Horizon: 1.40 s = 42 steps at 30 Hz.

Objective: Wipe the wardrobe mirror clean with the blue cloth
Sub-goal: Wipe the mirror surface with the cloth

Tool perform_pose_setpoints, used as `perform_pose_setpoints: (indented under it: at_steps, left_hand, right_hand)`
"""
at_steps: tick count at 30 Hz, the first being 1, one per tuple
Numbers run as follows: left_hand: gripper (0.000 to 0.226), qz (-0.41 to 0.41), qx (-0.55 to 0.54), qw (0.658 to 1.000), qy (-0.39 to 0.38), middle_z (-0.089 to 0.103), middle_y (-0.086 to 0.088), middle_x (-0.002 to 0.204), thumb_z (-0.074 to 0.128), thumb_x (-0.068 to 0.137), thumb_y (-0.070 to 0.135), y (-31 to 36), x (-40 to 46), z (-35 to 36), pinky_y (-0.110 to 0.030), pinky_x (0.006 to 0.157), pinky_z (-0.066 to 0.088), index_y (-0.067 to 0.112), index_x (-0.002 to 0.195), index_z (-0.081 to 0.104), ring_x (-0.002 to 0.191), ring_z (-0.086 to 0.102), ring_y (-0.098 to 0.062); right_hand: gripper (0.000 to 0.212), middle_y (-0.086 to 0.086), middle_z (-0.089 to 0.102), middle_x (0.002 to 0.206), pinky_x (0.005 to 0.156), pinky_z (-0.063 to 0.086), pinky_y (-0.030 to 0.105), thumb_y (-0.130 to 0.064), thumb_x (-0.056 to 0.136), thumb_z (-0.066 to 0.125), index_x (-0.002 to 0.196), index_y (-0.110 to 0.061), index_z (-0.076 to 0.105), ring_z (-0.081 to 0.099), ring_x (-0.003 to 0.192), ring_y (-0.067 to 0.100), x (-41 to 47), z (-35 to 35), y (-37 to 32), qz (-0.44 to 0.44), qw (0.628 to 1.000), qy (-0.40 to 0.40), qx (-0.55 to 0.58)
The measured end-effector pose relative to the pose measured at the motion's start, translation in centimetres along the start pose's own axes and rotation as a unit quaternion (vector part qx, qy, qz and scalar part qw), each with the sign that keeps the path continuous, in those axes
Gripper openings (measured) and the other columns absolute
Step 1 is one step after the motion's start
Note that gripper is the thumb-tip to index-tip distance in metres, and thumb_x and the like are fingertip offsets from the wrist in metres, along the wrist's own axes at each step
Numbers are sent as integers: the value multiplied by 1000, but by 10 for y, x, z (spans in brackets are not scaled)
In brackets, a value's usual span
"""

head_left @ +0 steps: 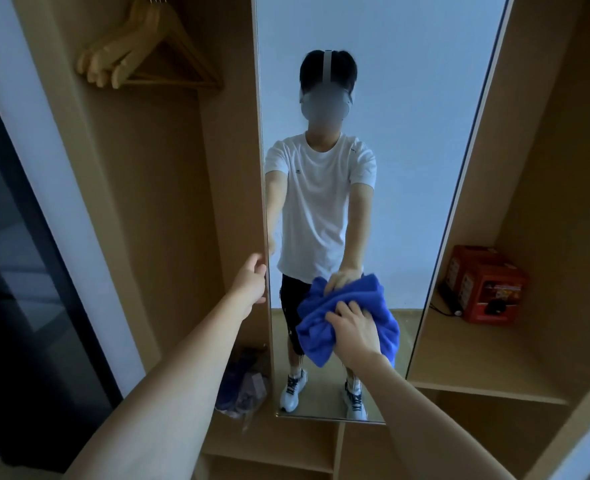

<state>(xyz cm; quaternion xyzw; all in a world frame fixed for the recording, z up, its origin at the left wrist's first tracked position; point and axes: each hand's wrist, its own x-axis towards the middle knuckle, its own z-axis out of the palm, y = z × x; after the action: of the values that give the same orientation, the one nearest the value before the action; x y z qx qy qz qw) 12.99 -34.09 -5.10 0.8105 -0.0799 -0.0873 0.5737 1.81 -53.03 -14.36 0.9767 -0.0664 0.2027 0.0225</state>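
Note:
The tall wardrobe mirror stands upright in the middle of the head view, between two open wardrobe bays. My right hand holds the bunched blue cloth against the lower part of the glass, its fingers curled into the fabric. My left hand grips the mirror's left edge at about the same height, with its fingertips hidden behind the frame. The glass reflects a person in a white T-shirt and black shorts with both arms stretched forward.
Several wooden hangers hang in the left bay at the top. A plastic bag with dark items lies on the left bay's floor. A red box sits on the right shelf. A dark panel stands at far left.

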Motion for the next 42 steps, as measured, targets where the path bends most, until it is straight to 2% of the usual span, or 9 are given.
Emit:
perform_pose_setpoints:
  at_steps: [4, 7, 12, 15, 20, 24, 27, 35, 42]
  left_hand:
    - [48, -6, 3, 1000, 1, 32, -4, 158, 32, 108, 23, 0, -2, 3, -39, 94, 55, 30, 155, 25, 122, 53, -23]
    - [49, -8, 16, 1000, 6, 39, -3, 153, 29, 109, 18, -7, -1, 9, -32, 79, 50, 26, 157, 23, 75, 47, -6]
    - [44, -22, 15, 1000, 3, 46, 11, 91, 27, 108, 14, -24, 3, 20, -35, 70, 41, 22, 151, 35, 66, 34, -5]
    - [47, -27, 12, 1000, 6, 54, 1, 130, 27, 109, 16, -28, 4, 22, -29, 64, 42, 23, 156, 25, 64, 33, -2]
    - [51, -40, 43, 998, 20, 30, -3, 160, 24, 108, 15, -44, 7, 33, -28, 65, 46, 27, 157, 21, 68, 39, -3]
    - [54, -63, 98, 993, 34, 25, -7, 162, 25, 106, 13, -50, 10, 39, -45, 103, 48, 26, 158, 17, 130, 48, -29]
    - [55, -75, 112, 990, 33, 27, -8, 161, 26, 105, 11, -51, 13, 40, -48, 110, 42, 24, 158, 18, 139, 39, -33]
    - [55, -75, 90, 992, 37, 31, -8, 159, 28, 104, 6, -49, 10, 43, -44, 105, 46, 20, 157, 23, 138, 39, -34]
    - [57, -81, 107, 990, 47, 34, -10, 157, 33, 102, 2, -51, 13, 46, -49, 107, 45, 19, 156, 25, 137, 41, -35]
  right_hand:
    - [30, -2, 57, 103, 80, 39, 35, -19, 78, 63, 106, -27, 65, 51, 100, 26, -3, -2, 7, 20, 999, -14, 25]
    - [28, -1, 54, 86, 66, 34, 34, -11, 63, 66, 90, -20, 66, 50, 83, 27, 10, -30, 3, 69, 987, 104, 96]
    - [37, 4, 56, 93, 73, 40, 39, -5, 59, 55, 93, -16, 66, 48, 85, 30, 36, -103, 9, 105, 900, 364, 215]
    - [43, 4, 55, 96, 77, 38, 37, -2, 61, 53, 98, -18, 67, 46, 86, 27, 39, -123, 28, 110, 876, 430, 188]
    - [39, 8, 56, 93, 69, 39, 42, -17, 67, 56, 104, -13, 68, 47, 83, 33, 10, -55, 51, 83, 958, 254, 100]
    - [44, 2, 57, 110, 85, 40, 42, -19, 77, 62, 121, -23, 64, 49, 104, 31, -26, 4, 48, 108, 990, -1, 93]
    - [46, -3, 57, 116, 90, 39, 36, -22, 83, 59, 128, -27, 60, 48, 110, 25, -42, 26, 51, 131, 983, -76, 102]
    - [29, 3, 53, 88, 70, 39, 39, -9, 60, 55, 89, -14, 62, 44, 84, 29, -8, -25, 41, 161, 947, 162, 228]
    - [37, -1, 54, 94, 78, 40, 35, -1, 65, 60, 97, -18, 67, 41, 88, 19, 23, -101, 43, 166, 862, 387, 282]
